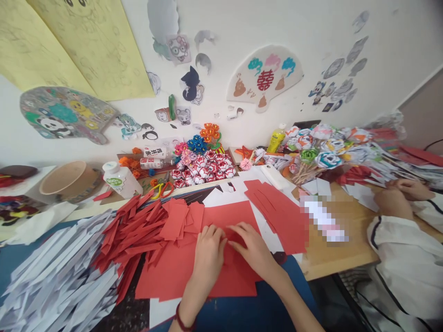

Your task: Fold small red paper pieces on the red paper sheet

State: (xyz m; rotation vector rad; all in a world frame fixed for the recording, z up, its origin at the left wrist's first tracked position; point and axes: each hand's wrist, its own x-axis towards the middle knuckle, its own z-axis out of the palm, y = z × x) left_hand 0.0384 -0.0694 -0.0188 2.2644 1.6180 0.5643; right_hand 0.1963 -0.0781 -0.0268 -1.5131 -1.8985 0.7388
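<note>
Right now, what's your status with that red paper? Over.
Left hand and right hand nearly meeting over red paper. Grip on any piece unclear. Folded red strips crowd the paper's left side.

Over flat red rectangular paper sheets (pixel 166 282), our bare left hand (pixel 209 249) and bare right hand (pixel 255 251) are close together.

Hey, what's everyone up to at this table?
Someone has the fingertips of their left hand and right hand close together over red paper sheets; any piece between them blends into the red below. To their left lie piles of folded red paper strips and white paper strips. Red-and-white flowers are bunched near the wall. At the right sits another person in a white sleeve.
</note>
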